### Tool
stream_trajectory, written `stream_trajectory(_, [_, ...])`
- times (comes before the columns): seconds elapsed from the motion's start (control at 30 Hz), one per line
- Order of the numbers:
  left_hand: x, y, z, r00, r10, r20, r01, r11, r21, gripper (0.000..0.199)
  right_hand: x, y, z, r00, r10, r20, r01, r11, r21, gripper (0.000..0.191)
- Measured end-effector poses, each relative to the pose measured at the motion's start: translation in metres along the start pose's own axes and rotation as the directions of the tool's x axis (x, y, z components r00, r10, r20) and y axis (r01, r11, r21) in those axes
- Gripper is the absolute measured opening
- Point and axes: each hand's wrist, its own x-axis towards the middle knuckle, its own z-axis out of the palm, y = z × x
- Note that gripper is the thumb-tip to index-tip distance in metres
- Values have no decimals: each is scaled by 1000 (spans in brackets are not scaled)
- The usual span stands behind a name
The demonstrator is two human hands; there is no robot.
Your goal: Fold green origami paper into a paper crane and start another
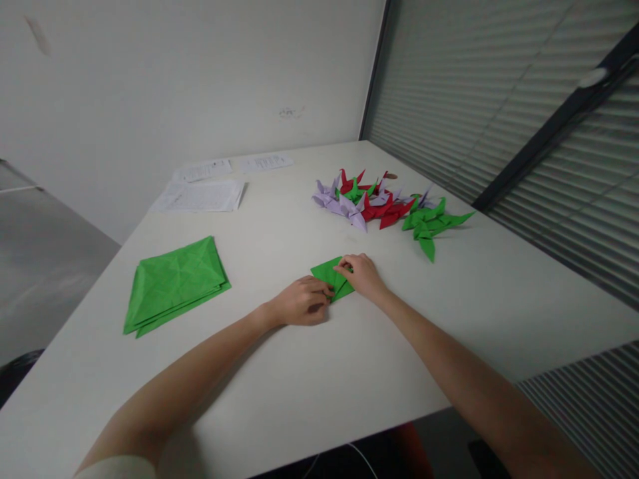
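Note:
A small folded green paper (327, 271) lies flat on the white table, with a diagonal fold line across it. My left hand (304, 301) rests at its lower left edge, fingers curled, the fingertips on the paper. From the right, my right hand (360, 273) reaches over the paper's upper right part, thumb and forefinger pinched on it. The fingers hide the paper's right side in part.
A stack of green sheets (174, 283) lies at the left. Folded purple, red and green paper shapes (382, 206) are grouped at the back right. Printed papers (200, 196) lie at the back left of the table (279, 412). Window blinds (499, 120) line the right side.

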Motion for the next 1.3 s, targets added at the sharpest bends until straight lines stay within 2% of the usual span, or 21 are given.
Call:
stream_trajectory(0.33, [0,0,2,1000,-13,-26,13,1000,7,19,0,0,-1,1000,10,7,-10,1000,-17,12])
stream_trajectory(0.53, [0,0,0,997,-76,-7,76,997,10,35,0,0,-2,1000,-3,10,3,1000,-24,12])
stream_trajectory(0.8, [0,-2,2,998,-62,-6,61,998,-33,27,0,0,-2,1000,-1,10,1,1000,-14,12])
stream_trajectory(1.0, [-1,-1,2,1000,-24,3,24,1000,9,22,0,2,-3,1000,-30,-2,30,998,48,11])
stream_trajectory(1.3, [2,2,0,999,-22,35,20,998,54,16,0,-2,-2,999,29,-18,-28,999,44,12])
